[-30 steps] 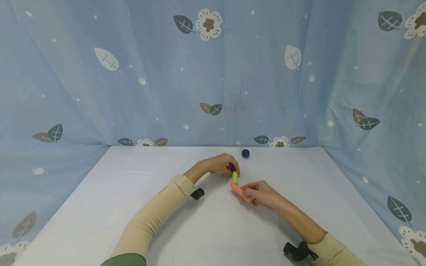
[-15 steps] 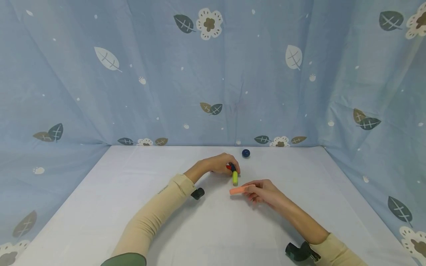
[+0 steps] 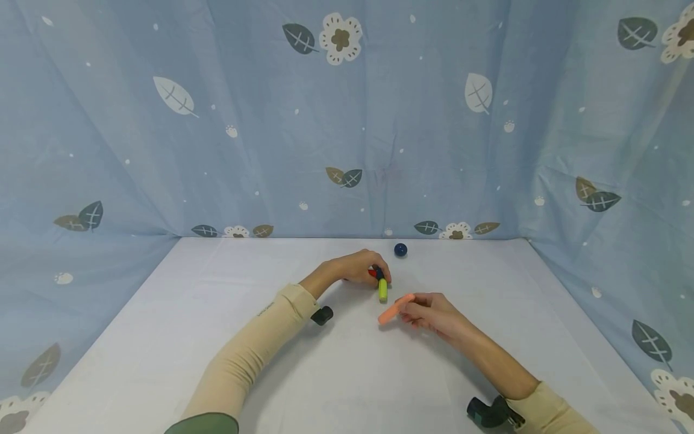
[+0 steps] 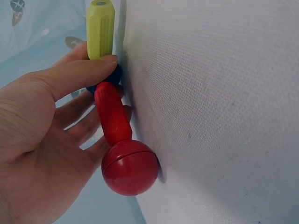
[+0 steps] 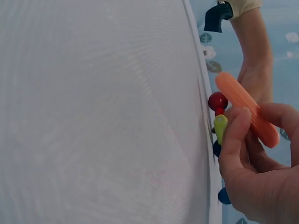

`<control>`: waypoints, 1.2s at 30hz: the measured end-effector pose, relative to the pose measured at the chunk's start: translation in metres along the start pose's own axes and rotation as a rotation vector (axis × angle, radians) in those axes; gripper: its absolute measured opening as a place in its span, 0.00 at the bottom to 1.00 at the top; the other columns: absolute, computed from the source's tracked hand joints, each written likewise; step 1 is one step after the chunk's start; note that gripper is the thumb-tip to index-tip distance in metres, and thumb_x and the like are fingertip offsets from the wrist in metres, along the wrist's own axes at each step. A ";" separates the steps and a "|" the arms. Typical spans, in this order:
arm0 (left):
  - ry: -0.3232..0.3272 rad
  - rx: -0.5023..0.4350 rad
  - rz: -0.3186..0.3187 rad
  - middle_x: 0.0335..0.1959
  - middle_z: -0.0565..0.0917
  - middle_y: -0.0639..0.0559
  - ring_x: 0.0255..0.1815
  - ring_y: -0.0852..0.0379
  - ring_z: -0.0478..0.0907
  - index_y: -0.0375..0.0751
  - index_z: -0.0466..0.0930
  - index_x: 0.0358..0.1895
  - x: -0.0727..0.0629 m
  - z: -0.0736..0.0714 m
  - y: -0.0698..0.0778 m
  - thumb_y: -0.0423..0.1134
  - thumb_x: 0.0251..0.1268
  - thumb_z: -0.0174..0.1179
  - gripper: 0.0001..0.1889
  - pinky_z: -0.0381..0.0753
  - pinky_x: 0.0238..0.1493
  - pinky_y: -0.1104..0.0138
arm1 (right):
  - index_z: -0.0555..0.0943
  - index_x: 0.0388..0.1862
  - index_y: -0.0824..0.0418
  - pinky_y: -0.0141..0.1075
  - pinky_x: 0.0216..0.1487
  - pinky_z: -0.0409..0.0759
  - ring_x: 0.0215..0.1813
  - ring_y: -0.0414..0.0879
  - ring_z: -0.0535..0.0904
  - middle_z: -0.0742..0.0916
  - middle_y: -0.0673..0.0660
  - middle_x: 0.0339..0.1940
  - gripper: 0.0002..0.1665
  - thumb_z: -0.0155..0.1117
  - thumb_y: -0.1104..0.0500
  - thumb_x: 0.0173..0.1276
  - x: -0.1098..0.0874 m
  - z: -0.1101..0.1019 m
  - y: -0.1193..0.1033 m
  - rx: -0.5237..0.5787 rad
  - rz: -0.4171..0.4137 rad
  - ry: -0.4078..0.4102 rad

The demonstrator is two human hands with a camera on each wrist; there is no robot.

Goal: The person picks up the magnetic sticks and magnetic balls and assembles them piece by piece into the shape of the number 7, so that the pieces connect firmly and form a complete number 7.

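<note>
My left hand (image 3: 362,267) pinches a dark blue ball (image 4: 113,77) between thumb and fingers, low over the white table. Joined at that ball are a yellow-green rod (image 4: 100,30) and a red rod (image 4: 112,114), and a red ball (image 4: 130,168) sits at the red rod's other end. In the head view the yellow-green rod points toward the near side, its tip free. My right hand (image 3: 434,313) holds an orange rod (image 5: 246,109) between thumb and fingers, tilted and apart from the joined pieces.
A loose dark blue ball (image 3: 400,249) lies near the table's back edge. The table (image 3: 347,374) has a white cover, with a blue patterned curtain (image 3: 347,120) behind it and at its sides. Black wrist cameras (image 3: 322,316) hang under both sleeves.
The orange rod has turned in my right hand, away from the tip of the yellow-green rod, and its far end now points up to the right. My left hand has stayed in place.
</note>
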State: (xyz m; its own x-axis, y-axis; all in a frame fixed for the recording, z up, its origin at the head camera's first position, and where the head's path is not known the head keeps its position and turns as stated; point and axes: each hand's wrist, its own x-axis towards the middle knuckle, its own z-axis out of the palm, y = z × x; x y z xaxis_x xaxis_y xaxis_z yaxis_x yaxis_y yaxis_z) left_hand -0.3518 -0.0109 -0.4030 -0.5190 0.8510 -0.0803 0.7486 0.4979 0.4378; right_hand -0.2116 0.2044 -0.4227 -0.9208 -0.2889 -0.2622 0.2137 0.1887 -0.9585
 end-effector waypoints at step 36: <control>-0.023 -0.059 0.016 0.52 0.84 0.59 0.57 0.61 0.73 0.52 0.86 0.49 0.002 -0.001 -0.009 0.33 0.60 0.67 0.14 0.71 0.66 0.63 | 0.69 0.64 0.78 0.38 0.45 0.86 0.41 0.45 0.86 0.87 0.61 0.43 0.34 0.65 0.56 0.67 0.010 0.023 0.001 0.016 0.080 -0.095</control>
State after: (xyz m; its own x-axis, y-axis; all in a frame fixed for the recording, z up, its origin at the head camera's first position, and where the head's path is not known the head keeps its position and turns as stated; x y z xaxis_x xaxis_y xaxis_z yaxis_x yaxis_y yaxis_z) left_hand -0.3601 -0.0136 -0.4059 -0.4969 0.8629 -0.0925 0.7310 0.4736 0.4913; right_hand -0.2131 0.1803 -0.4284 -0.8656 -0.3615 -0.3465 0.2912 0.1996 -0.9356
